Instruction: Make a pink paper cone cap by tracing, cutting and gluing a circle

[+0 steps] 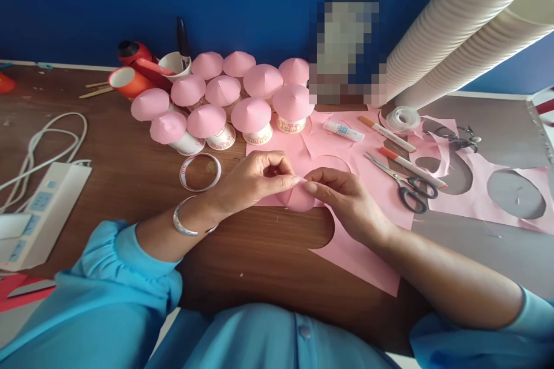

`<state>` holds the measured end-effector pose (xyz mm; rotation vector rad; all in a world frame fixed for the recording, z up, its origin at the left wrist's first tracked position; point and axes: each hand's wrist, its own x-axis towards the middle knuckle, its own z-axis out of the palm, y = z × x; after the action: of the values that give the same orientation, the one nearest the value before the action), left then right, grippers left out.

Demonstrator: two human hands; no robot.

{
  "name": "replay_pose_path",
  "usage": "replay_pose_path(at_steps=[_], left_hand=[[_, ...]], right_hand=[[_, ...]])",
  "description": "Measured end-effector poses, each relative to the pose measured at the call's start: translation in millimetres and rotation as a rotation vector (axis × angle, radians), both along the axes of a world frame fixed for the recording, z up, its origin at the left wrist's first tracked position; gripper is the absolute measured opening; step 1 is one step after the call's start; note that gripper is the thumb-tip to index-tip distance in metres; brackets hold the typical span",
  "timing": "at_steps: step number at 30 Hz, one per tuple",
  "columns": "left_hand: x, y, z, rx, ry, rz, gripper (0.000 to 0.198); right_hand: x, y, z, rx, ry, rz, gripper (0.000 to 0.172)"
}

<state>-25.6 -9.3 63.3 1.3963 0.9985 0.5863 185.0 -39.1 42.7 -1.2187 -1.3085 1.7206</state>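
Observation:
My left hand [255, 181] and my right hand [346, 199] meet over the brown table, both pinching a pink paper circle [300, 199] that is curled into a cone shape. The left fingers press its upper edge; the right fingertips hold the edge beside them. Under the hands lies a pink paper sheet [367, 265] with round holes cut out of it. A silver bangle [184, 225] is on my left wrist.
Several paper cups capped with pink cones [251, 115] stand behind the hands. Scissors [400, 181], a glue tube [344, 131], markers [385, 134] and a tape roll [402, 118] lie on the right. A power strip [43, 207] with cables sits left. Stacked cups [459, 23] lean at the back right.

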Motion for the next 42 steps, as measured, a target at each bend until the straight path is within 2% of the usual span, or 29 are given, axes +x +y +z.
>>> replay_pose_path(at_steps=[7, 12, 16, 21, 28, 33, 42], left_hand=[[0.2, 0.8, -0.7, -0.055, -0.086, -0.011, 0.032], [-1.2, -2.0, -10.7, -0.24, -0.292, 0.006, 0.034], [3.6, -7.6, -18.1, -0.327, -0.398, 0.012, 0.038], [10.1, -12.6, -20.4, -0.32, -0.418, 0.066, 0.038], [8.5, -14.0, -26.4, -0.295, -0.363, 0.068, 0.033], [6.2, -11.9, -21.6, -0.308, -0.341, 0.01, 0.031], [7.7, -11.9, -21.9, -0.288, -0.387, 0.039, 0.033]], right_hand=[[-0.5, -2.7, -8.2, -0.14, 0.144, -0.09, 0.036], [-2.1, -0.8, -6.0, -0.242, 0.375, -0.224, 0.032], [-2.9, -0.7, -4.4, -0.232, 0.441, -0.265, 0.03], [-5.2, -3.3, -6.6, -0.204, 0.454, -0.294, 0.028], [-5.3, -5.0, -7.7, -0.24, 0.471, -0.283, 0.027], [-3.6, -4.9, -7.5, -0.27, 0.505, -0.251, 0.026], [-4.7, -7.8, -9.4, -0.156, 0.454, -0.297, 0.022]])
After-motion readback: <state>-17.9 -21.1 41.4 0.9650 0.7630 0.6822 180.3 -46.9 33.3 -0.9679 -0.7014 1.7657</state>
